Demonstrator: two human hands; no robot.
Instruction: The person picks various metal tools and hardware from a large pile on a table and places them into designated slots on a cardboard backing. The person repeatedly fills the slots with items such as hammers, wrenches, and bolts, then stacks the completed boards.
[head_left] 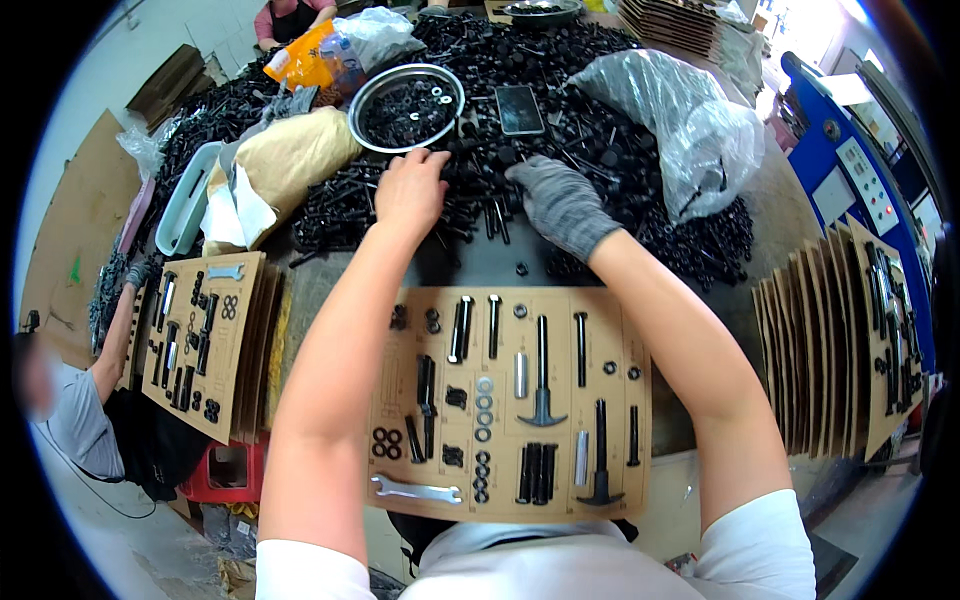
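My bare left hand point(410, 195) reaches over the pile of black bolts point(470, 195), just below a steel bowl point(357, 118) of small black parts and washers. Its fingers are apart, and I see nothing held in them. Across from it, my right hand point(568, 207), in a grey knit glove, rests on the pile with fingers loosely bent and apart from the thumb. Between my forearms lies a cardboard panel point(510, 390) bearing bolts, nuts, washers, silver sleeves point(520, 376), T-shaped black bolts point(543, 375) and an open-end wrench point(415, 489).
A phone point(519, 110) lies on the heap. Around it are a clear plastic bag point(690, 120), a brown paper sack point(300, 165), an orange packet point(303, 60) and a pale green tray point(188, 200). Filled cardboard panels stand at left point(245, 330) and right point(800, 350). A co-worker point(75, 420) works at left.
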